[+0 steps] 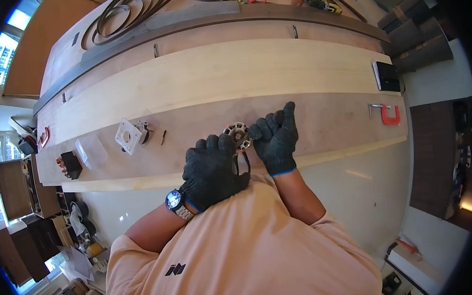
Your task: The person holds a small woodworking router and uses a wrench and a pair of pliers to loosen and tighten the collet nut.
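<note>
Both my hands wear dark knitted gloves with blue cuffs. My left hand (210, 170) is closed around the body of a trim router motor (238, 136), its round slotted end turned up toward me and a dark cord hanging below. Against the right side of that end, my right hand (274, 139) has its fingers curled and its thumb pointing up; what they pinch, if anything, is hidden. To the left, a small dark router bit (163, 137) lies on the bench. Beside it sits the router base (130, 135) with its clear square plate.
Farther left are a clear plastic sleeve (91, 152) and a black case of orange-tipped bits (69, 165). Red clamps (389, 115) grip the bench ends. A long pale board (215, 73) spans the bench, with a black notebook (386, 76) at right. Coiled edging strips (125, 16) lie behind.
</note>
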Demonstrator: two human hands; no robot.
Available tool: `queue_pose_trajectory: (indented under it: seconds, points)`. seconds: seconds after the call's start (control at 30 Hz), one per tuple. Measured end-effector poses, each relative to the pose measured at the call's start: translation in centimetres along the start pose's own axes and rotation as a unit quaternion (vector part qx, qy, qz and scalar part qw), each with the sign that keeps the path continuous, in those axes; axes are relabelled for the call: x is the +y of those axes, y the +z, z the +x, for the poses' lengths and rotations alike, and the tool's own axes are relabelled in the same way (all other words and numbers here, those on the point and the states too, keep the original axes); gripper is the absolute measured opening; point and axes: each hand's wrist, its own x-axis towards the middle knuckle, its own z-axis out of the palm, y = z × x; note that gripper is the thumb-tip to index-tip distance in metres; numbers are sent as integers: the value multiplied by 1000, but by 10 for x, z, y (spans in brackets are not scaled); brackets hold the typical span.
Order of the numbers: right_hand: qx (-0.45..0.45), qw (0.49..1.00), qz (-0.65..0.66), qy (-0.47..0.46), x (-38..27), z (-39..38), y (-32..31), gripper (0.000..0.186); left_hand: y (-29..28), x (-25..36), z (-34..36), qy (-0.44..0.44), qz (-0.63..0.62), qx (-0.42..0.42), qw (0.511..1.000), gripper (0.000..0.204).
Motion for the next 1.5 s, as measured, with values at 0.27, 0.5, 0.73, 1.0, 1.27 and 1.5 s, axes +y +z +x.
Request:
queue_pose_trajectory:
  seconds: [0.27,0.5,0.73,1.0,1.27,1.5]
  points:
    - [-16,999,-31,26,-5,7,-3,62,-1,-6,11,-16,-31,-55,998,74]
    - [-55,986,-88,134,-25,22,-8,59,5,-12,12,51,-17,-44,998,67]
    - [9,985,-110,129,-22,25,7,58,-4,-12,18,19,-35,-92,995,66]
    - [22,976,-111,188,-27,33,9,58,-4,-14,18,25,-37,-90,995,68]
    - [18,968,-121,220,-31,39,15,56,-7,-16,20,26,-59,-96,993,68]
    - [-23,970,-98,222,-29,43,8,54,-8,-18,18,49,-53,-54,996,72]
